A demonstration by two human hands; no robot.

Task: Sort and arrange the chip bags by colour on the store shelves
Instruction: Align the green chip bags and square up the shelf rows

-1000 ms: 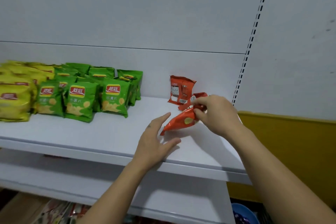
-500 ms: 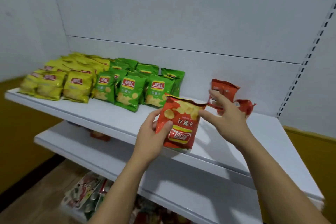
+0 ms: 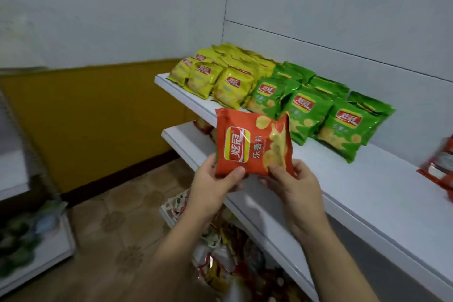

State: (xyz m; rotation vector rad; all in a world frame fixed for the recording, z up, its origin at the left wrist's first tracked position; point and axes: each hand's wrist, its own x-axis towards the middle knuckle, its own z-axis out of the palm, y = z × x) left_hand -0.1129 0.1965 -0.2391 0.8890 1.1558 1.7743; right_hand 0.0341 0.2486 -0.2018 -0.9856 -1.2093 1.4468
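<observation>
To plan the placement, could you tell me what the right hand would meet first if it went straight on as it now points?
Past the red bag it grips, the right hand would probably meet the front green bags on the upper shelf first, though depth is unclear.

The red chip bag [image 3: 252, 144]: glossy plastic film, crinkled, glare across the logo; green bags [image 3: 343, 127] and yellow bags [image 3: 230, 88]: same shiny film; top shelf [image 3: 367, 191]: smooth white painted surface, likely metal, faint sheen; wall [image 3: 98, 19]: matt, slightly uneven; floor [image 3: 127, 216]: patterned tile, dull.
</observation>
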